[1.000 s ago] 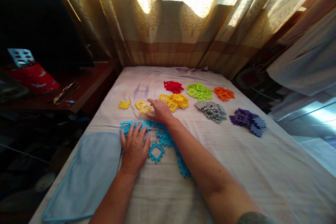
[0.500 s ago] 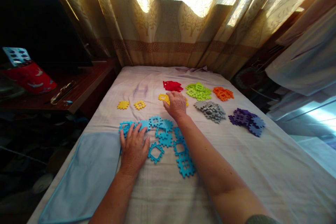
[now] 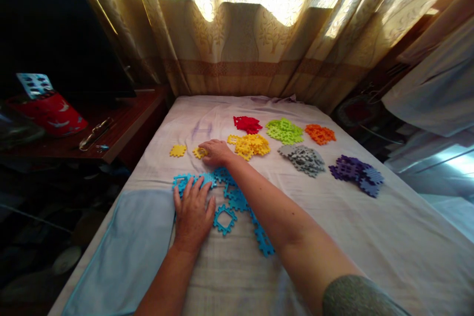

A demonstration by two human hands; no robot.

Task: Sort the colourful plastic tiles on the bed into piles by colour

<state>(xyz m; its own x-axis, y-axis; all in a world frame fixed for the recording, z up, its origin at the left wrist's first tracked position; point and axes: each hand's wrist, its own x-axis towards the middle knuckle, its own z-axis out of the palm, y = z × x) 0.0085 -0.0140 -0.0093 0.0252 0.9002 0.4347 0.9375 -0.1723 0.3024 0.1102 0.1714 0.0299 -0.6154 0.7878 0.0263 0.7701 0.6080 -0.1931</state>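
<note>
My left hand (image 3: 194,215) lies flat with its fingers apart, the fingertips over light-blue interlocking tiles (image 3: 181,182). More blue tiles, such as a framed one (image 3: 224,219) beside my thumb, spread to the right, partly under my right forearm. My right hand (image 3: 216,152) reaches across them, fingers bent together at the right side of a yellow interlocking tile (image 3: 199,152); the fingertips are partly hidden. To its left lies a solid yellow tile (image 3: 178,150). The yellow pile (image 3: 253,145) is on the other side of that hand.
Piles of red (image 3: 247,124), lime-green (image 3: 284,131), orange (image 3: 320,134), grey (image 3: 303,159) and purple tiles (image 3: 355,174) lie across the sheet (image 3: 318,227). A light-blue cloth (image 3: 126,247) is at front left. A wooden desk (image 3: 122,133) holds a red cup (image 3: 55,114). Curtains (image 3: 237,54) hang behind.
My right hand has moved left from the yellow pile to the yellow tile at the left, uncovering the pile. My left hand stays on the blue tiles. The view has shifted slightly.
</note>
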